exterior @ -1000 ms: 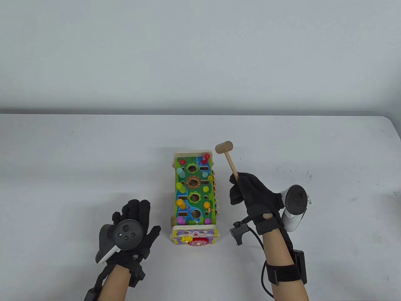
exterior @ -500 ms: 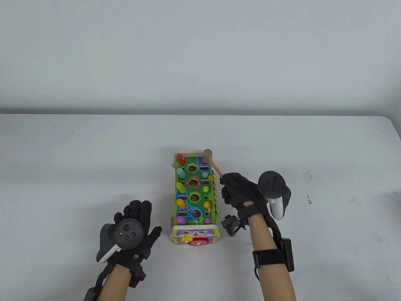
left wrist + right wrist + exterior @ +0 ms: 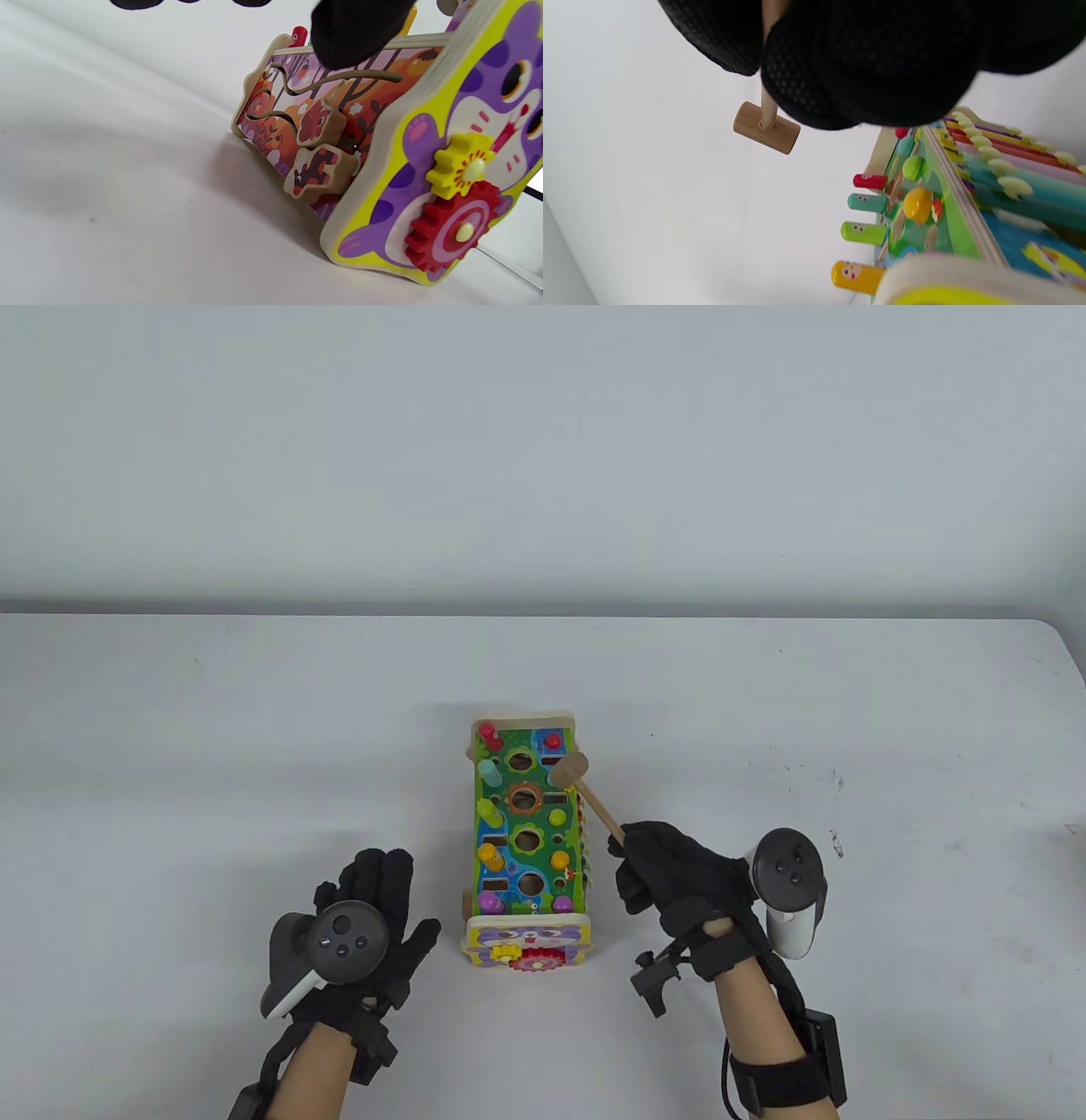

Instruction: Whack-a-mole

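Right hand point(image 3: 679, 874) grips the hammer point(image 3: 568, 770) low on its handle above the toy point(image 3: 526, 831), left hand point(image 3: 365, 925) flat and empty beside it, so an off-centre blow might shove the unbraced toy.

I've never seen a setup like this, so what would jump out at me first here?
The bright toy box at mid-table, with coloured pegs sticking up along its left row. The gloved right hand grips a small wooden hammer over the box's far right side. The left hand lies flat beside it.
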The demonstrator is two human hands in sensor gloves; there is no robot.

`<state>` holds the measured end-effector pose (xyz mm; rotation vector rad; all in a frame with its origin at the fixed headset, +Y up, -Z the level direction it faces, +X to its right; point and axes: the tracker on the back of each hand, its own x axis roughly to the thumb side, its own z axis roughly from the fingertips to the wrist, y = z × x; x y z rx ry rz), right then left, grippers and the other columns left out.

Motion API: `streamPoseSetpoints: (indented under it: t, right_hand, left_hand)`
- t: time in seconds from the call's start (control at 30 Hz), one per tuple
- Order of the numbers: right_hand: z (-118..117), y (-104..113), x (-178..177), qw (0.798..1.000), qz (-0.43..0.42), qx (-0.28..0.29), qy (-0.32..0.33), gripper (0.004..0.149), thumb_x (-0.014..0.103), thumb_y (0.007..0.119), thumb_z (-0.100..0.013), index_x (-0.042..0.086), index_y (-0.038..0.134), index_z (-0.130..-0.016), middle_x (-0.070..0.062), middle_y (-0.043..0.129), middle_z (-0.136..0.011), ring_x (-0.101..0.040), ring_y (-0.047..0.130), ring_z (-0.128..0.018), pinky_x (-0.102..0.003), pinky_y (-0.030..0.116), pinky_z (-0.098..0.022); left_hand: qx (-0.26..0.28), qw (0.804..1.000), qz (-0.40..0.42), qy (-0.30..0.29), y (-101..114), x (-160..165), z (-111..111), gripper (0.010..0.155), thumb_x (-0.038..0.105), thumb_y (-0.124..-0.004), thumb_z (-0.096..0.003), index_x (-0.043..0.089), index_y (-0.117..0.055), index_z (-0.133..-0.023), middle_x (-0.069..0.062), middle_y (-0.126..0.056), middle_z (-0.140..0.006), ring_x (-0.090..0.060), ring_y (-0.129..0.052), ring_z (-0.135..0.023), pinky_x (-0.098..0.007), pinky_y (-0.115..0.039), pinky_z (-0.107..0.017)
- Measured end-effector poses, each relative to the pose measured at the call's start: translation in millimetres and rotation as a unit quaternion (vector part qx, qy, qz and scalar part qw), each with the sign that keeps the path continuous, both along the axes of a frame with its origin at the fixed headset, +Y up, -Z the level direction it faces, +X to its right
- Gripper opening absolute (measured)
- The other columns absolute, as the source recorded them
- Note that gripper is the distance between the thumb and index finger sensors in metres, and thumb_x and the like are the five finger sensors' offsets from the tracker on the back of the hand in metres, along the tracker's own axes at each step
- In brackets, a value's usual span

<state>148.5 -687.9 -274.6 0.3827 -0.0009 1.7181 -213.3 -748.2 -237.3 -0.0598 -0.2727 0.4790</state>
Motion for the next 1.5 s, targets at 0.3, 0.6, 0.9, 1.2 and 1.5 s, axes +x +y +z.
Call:
streamPoseSetpoints:
  t: [0.3, 0.6, 0.9, 1.2, 1.5]
  right_hand:
    - [12.1, -25.8, -6.6, 0.999, -0.002, -0.018, 0.051, 0.046, 0.033, 0.067, -0.058, -0.006, 0.085, -0.075, -0.01, 0.094, -0.043, -0.024, 0.094, -0.022, -0.052, 0.077, -0.031]
    - [18.0, -26.3, -6.7, 0.996, -0.019, 0.003, 0.082, 0.046, 0.033, 0.067, -0.057, -0.005, 0.085, -0.075, -0.009, 0.094, -0.043, -0.024, 0.094, -0.022, -0.052, 0.077, -0.031]
    - [27.1, -18.2, -14.8, 0.992, -0.046, 0.021, 0.115, 0.046, 0.034, 0.067, -0.057, -0.005, 0.085, -0.075, -0.009, 0.094, -0.043, -0.024, 0.094, -0.023, -0.052, 0.077, -0.031]
    - [38.5, -11.5, -34.7, 0.979, -0.047, 0.034, 0.197, 0.046, 0.034, 0.069, -0.057, -0.005, 0.087, -0.074, -0.008, 0.096, -0.042, -0.023, 0.096, -0.021, -0.051, 0.078, -0.03]
    - [43.5, -14.1, -48.1, 0.974, -0.014, 0.032, 0.223, 0.045, 0.034, 0.069, -0.057, -0.003, 0.087, -0.074, -0.01, 0.097, -0.044, -0.025, 0.097, -0.023, -0.052, 0.078, -0.03]
  left_hand:
    - [0.085, 0.994, 0.071, 0.007, 12.1, -0.9, 5.5, 0.079, 0.042, -0.066, -0.0555, 0.001, -0.031, -0.113, -0.04, -0.045, -0.108, -0.065, -0.061, -0.092, -0.077, -0.047, -0.063]
    - [0.222, 0.942, 0.253, 0.012, 48.4, 5.3, 38.5, 0.067, 0.042, -0.066, -0.0549, -0.003, -0.061, -0.105, -0.033, -0.08, -0.089, -0.049, -0.095, -0.063, -0.064, -0.075, -0.046]
    - [0.205, 0.896, 0.375, -0.116, 54.9, 53.4, 55.0, 0.063, 0.041, -0.067, -0.0551, -0.001, -0.068, -0.102, -0.027, -0.089, -0.083, -0.042, -0.101, -0.056, -0.059, -0.08, -0.042]
    - [0.042, 0.881, 0.447, -0.149, 32.9, 93.6, 48.0, 0.067, 0.032, -0.073, -0.0539, -0.004, -0.055, -0.108, -0.036, -0.072, -0.097, -0.055, -0.086, -0.076, -0.07, -0.066, -0.056]
    - [-0.011, 0.838, 0.526, -0.147, 23.9, 102.9, 46.3, 0.059, 0.031, -0.067, -0.0564, 0.003, -0.058, -0.107, -0.033, -0.063, -0.104, -0.058, -0.076, -0.085, -0.075, -0.054, -0.062]
